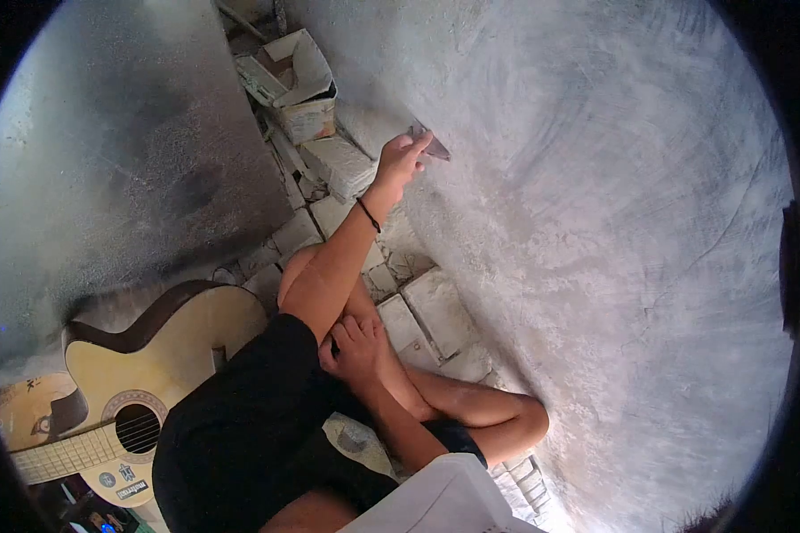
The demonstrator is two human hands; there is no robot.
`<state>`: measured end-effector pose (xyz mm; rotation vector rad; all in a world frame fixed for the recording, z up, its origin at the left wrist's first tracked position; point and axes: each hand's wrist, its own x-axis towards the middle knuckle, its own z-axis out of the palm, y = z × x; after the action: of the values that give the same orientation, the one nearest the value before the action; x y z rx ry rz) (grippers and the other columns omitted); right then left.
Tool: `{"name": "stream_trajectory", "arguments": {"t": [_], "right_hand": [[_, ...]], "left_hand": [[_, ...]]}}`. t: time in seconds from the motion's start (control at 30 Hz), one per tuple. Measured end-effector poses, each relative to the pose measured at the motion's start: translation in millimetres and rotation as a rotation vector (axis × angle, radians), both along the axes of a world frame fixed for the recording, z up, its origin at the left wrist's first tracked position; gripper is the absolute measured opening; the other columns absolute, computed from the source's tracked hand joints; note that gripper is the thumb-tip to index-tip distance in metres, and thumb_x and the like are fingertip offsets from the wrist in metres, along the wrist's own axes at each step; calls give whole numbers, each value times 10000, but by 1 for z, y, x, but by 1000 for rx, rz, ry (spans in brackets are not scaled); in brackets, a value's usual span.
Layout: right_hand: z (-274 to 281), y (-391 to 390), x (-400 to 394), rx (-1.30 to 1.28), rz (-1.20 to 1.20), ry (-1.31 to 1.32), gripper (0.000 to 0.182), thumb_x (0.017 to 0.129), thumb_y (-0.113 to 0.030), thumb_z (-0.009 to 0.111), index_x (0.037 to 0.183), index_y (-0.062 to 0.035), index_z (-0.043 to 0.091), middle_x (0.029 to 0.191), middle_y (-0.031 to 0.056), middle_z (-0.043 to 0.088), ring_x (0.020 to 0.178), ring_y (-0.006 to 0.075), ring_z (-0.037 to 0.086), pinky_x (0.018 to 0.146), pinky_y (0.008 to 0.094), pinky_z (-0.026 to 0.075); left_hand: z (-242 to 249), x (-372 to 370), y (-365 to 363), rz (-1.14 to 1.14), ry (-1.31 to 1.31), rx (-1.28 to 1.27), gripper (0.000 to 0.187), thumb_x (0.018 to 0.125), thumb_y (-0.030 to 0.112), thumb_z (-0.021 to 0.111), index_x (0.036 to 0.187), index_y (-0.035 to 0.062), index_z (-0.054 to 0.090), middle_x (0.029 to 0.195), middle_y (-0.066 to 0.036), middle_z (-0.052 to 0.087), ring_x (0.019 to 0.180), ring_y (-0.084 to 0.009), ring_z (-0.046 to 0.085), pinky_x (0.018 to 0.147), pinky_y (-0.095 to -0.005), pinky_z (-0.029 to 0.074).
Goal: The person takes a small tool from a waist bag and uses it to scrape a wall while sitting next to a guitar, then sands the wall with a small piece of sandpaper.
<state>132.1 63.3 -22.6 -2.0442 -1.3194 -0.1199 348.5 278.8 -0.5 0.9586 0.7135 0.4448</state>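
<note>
My left hand (403,162) is stretched out to the grey wall (596,266), closed round a small scraper whose dark, pointed blade (437,150) lies against the wall's surface. Its handle is mostly hidden by my fingers, and the index finger presses along the blade. My right hand (356,348) rests on my crossed legs (471,404), fingers loosely bent and apart, with nothing visible in it.
An acoustic guitar (178,342) leans close on my left, beside a dark upright panel (133,151). An open white bucket (309,111) with scraps stands in the corner. Dusty pale blocks (436,311) line the wall's foot. Something white (453,502) covers the bottom edge.
</note>
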Motion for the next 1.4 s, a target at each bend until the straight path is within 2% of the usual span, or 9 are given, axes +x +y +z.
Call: {"name": "stream_trajectory", "arguments": {"t": [0.07,0.13,0.23,0.67,0.73,1.03,1.13,1.27,1.4], "right_hand": [[1,0,0,-11,1,3,187,679,-184,700,819,-99,611,818,69,542,787,305,511,727,456,357],[1,1,-1,1,-27,5,178,682,-166,695,814,-96,599,809,77,533,774,312,509,723,455,360],[3,2,1,37,-16,19,171,686,-159,692,812,-92,598,807,84,531,766,317,508,722,451,365],[-1,-2,0,-23,-20,16,222,686,-186,710,867,-83,633,874,89,584,822,316,537,767,450,367],[3,-4,0,-60,-6,37,243,683,-197,713,888,-84,645,899,90,598,854,305,545,774,456,362],[12,2,0,-9,-12,43,238,696,-214,693,899,-96,653,894,83,595,875,319,555,778,463,379],[7,-5,-2,-128,12,87,226,703,-213,685,894,-98,646,877,78,587,880,321,561,774,472,391],[5,3,-2,73,-21,-4,194,706,-213,684,863,-114,628,871,69,576,858,309,551,754,468,386],[11,0,-2,5,-21,-11,191,705,-206,686,864,-117,629,852,69,568,854,302,553,743,454,386]], "left_hand": [[-5,4,-2,-8,-59,57,355,871,378,753,982,73,606,886,2,604,679,-94,536,559,-283,415],[-8,8,-5,187,-255,219,269,915,300,720,952,51,623,889,-5,618,721,-85,544,625,-295,456],[-2,9,-5,298,-256,191,283,921,296,715,992,37,625,890,-15,634,768,-86,561,683,-271,467],[-1,13,-12,220,-248,127,289,925,284,703,1053,50,593,977,-44,627,899,-132,597,797,-325,507],[-12,17,-11,239,-316,161,324,888,357,737,1036,99,608,1005,12,632,824,-116,576,688,-263,438],[-9,10,-15,206,-268,176,304,893,365,729,1024,117,611,977,23,634,825,-112,601,672,-261,438],[-13,12,-15,182,-263,155,321,933,280,692,1093,21,593,1044,-69,623,917,-153,609,804,-325,519],[-4,8,-17,185,-246,179,316,933,292,693,1079,29,596,1031,-65,632,906,-148,611,800,-321,520],[0,4,-17,185,-189,175,306,929,305,699,1056,46,599,990,-47,646,883,-138,614,789,-317,518]]}}
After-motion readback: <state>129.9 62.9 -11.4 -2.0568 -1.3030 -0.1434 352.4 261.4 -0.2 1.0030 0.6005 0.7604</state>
